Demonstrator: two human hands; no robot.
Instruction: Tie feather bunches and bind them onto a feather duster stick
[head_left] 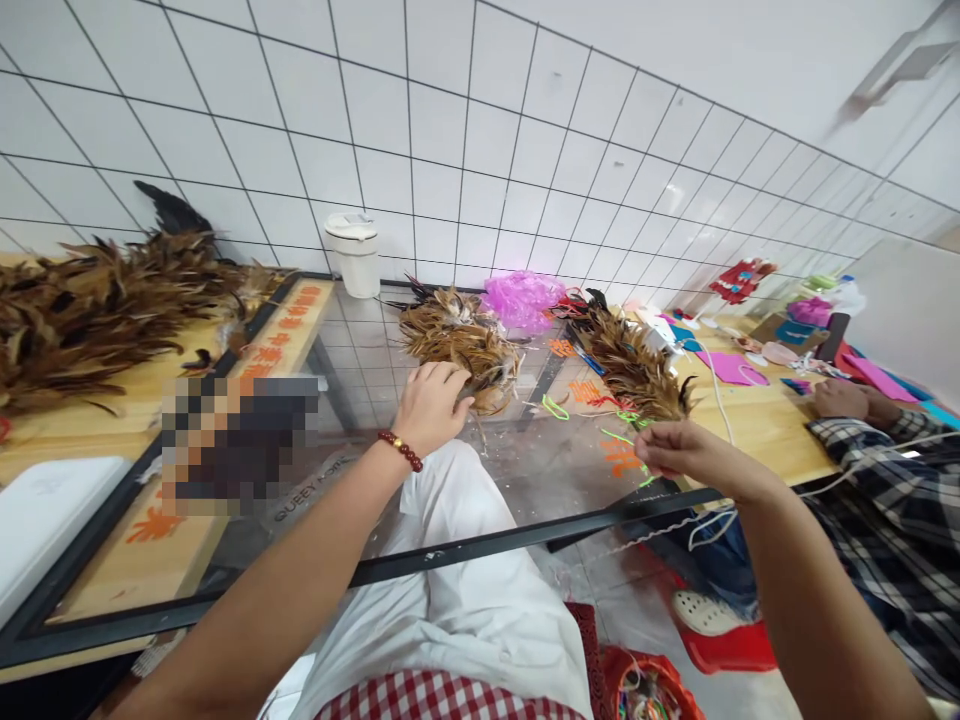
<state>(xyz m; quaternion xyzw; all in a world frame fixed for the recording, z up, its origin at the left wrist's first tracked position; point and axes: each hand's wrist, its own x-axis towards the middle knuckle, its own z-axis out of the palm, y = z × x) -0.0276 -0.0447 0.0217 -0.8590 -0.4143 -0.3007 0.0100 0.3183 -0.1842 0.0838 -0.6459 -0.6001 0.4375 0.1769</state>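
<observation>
My left hand, with a red bead bracelet on the wrist, reaches into a heap of brown feathers on the glass table top; its fingers curl closed among the feathers. My right hand is pinched shut on a thin green strip beside a second heap of brown feathers. More green strips lie on the glass between the two heaps.
A big pile of brown feathers covers the wooden table at left. A white bin stands by the tiled wall, and a pink plastic bag lies behind the heaps. A person in a plaid shirt works at right among pink craft pieces.
</observation>
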